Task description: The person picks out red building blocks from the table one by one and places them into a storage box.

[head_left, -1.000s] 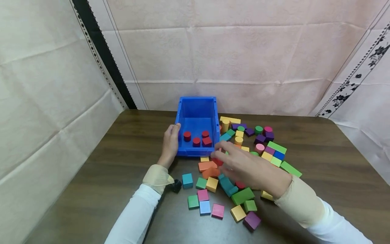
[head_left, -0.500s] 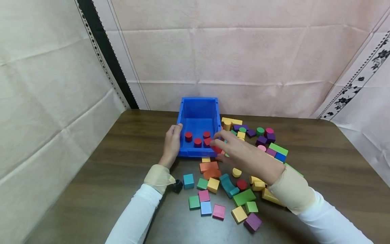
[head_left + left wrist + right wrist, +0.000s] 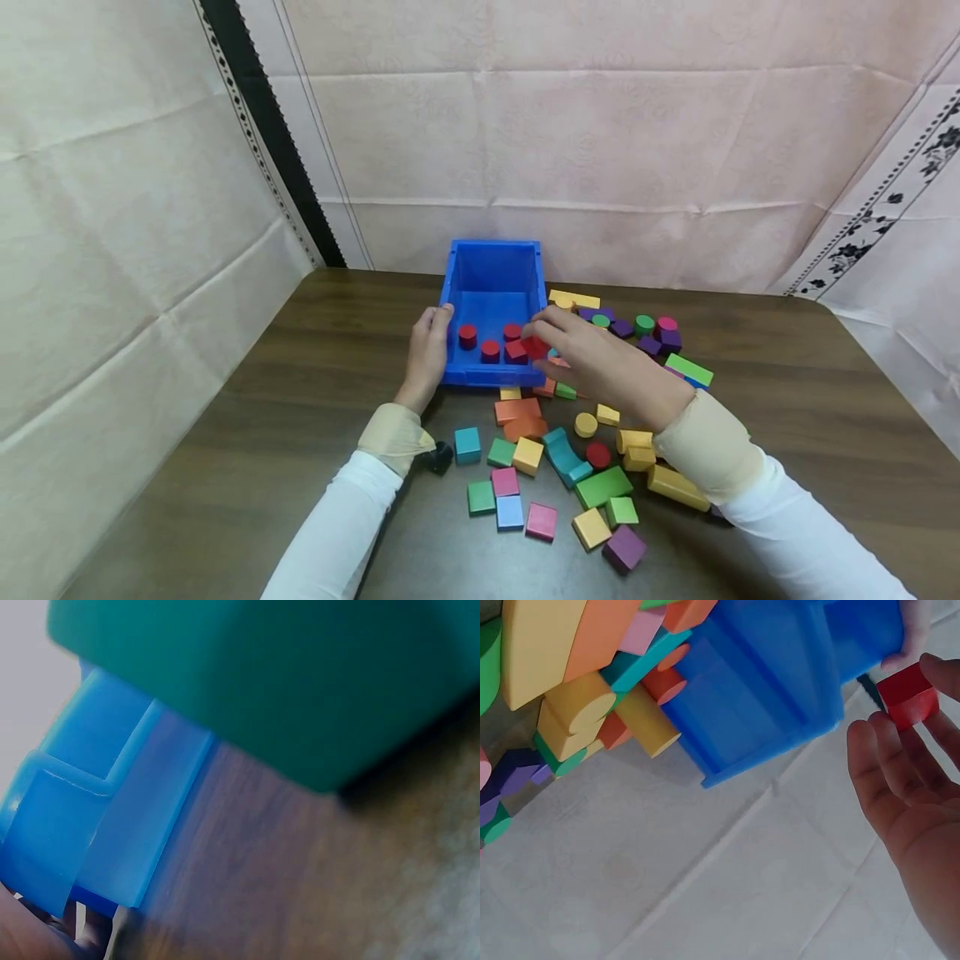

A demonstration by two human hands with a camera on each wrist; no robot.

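A blue plastic bin (image 3: 495,302) stands near the back of the table, holding several red blocks, among them a red cylinder (image 3: 467,337) at its left side. My left hand (image 3: 427,354) grips the bin's left wall; in the left wrist view only part of that hand shows, at the lower left by the bin (image 3: 120,802). Over the bin's right front corner, my right hand (image 3: 600,360) pinches a red cube (image 3: 909,696) between thumb and fingers. The right wrist view shows the cube at the fingertips, beside the bin (image 3: 765,682).
Colored blocks spread right of the bin and in front of it, including a teal curved block (image 3: 564,457), a green block (image 3: 603,487) and a purple cube (image 3: 624,548). A teal cube (image 3: 468,446) lies near my left wrist and looms large in the left wrist view. White cloth (image 3: 600,150) hangs behind the table.
My right hand has moved up and away from the blocks in front, bringing the red cube over the bin's right front corner. My left hand keeps its hold on the bin.
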